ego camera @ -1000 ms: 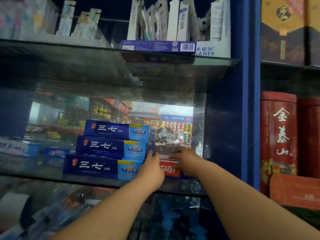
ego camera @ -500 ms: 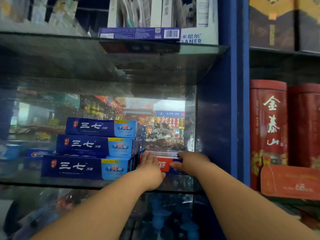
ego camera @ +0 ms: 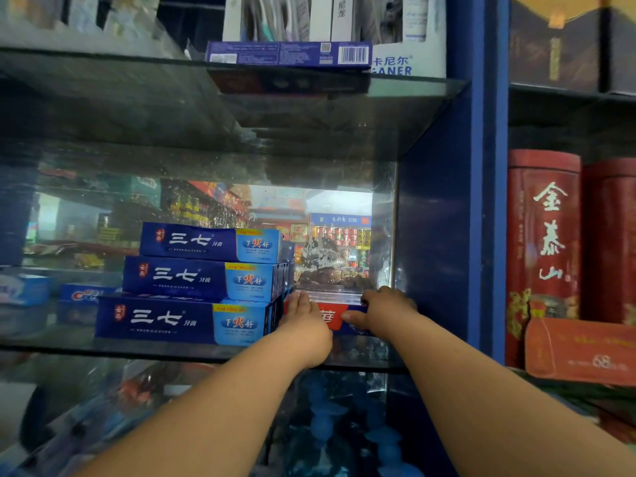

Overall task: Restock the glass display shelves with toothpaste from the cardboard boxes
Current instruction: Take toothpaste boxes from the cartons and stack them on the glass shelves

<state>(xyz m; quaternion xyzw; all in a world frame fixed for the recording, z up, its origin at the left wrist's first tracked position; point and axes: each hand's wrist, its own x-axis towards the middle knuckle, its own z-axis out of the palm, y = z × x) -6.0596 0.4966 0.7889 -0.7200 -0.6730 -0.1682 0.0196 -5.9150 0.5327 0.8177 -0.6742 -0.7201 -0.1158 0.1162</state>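
Note:
A red and blue toothpaste box (ego camera: 331, 316) lies on the middle glass shelf (ego camera: 206, 352), at its right end against the blue cabinet wall. My left hand (ego camera: 304, 325) presses flat against the box's left end. My right hand (ego camera: 385, 306) grips its right end, thumb on the front face. Directly to the left stands a stack of three blue toothpaste boxes (ego camera: 203, 280), touching the red box. No cardboard box is in view.
A mirror back panel (ego camera: 327, 235) reflects the shop. The upper glass shelf (ego camera: 395, 87) holds a flat blue box and toothbrush packs. Smaller toothpaste boxes (ego camera: 82, 297) sit at far left. Red tins (ego camera: 543, 242) and an orange box stand in the right bay.
The red box has come down from in front of the mirror onto the shelf, and both hands now hold it there beside the blue stack. The view has shifted left and nearer.

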